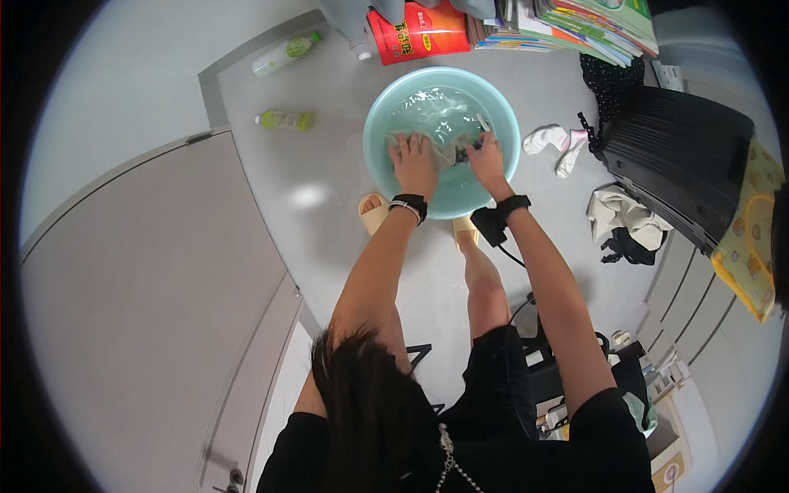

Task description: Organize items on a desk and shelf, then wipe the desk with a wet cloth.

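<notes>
A round light-blue plastic basin [373, 154] on the floor before me holds water and a wet, pale cloth [442, 154]. One part of the cloth is dark and patterned, and its full shape is hidden by water and fingers. My left hand [416, 166] lies palm down on the cloth's left part with its fingers spread. At the basin's right side, my right hand [488, 161] pinches the dark part of the cloth. A narrow white strip [482, 122], perhaps a tag, pokes up just beyond my right fingers.
Beyond the basin are a red book [425, 34] and stacked books [592, 28]. Two bottles, one white-green [285, 55] and one yellow-green [285, 120], lie left. On the right are white socks [558, 145], a black suitcase [672, 154] and a heap of clothes [625, 215]. A door [154, 308] stands left.
</notes>
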The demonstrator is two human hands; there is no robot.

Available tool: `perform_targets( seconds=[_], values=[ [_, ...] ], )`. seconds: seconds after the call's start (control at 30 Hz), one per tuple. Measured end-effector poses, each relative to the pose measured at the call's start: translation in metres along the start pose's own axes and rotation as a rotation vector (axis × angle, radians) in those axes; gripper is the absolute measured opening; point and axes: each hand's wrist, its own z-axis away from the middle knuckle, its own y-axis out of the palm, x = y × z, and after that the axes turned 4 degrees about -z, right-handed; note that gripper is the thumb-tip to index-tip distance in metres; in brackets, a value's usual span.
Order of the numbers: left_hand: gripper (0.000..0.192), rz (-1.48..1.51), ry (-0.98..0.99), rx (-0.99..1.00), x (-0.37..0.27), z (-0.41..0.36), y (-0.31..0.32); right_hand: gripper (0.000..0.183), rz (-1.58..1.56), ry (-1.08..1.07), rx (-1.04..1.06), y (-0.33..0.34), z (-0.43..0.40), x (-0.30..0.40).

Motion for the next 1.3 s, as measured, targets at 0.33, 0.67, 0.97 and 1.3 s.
perform_targets(
  seconds=[0.33, 0.67, 0.97, 1.3],
  values=[
    [0.078, -0.113, 0.073, 0.029, 0.023, -0.035, 0.016, 0.085, 0.106, 0.055, 0.151, 0.054, -0.022, -0.004],
    [0.035, 1.936, -0.754, 0.519, 0.021, -0.04, 0.028, 0.058, -1.317, 0.53, 0.517, 0.049, 0.014, 0.048],
    [0.04, 0.679, -0.534, 0.089, 0.038, -0.033, -0.001, 0.036, -0.394, 0.11, 0.029, 0.017, -0.009, 0.004],
    [0.07, -0.122, 0.109, 0.022, 0.009, -0.012, 0.029, 0.075, 0.397, -0.205, 0.16, 0.062, -0.001, 0.009]
  ],
)
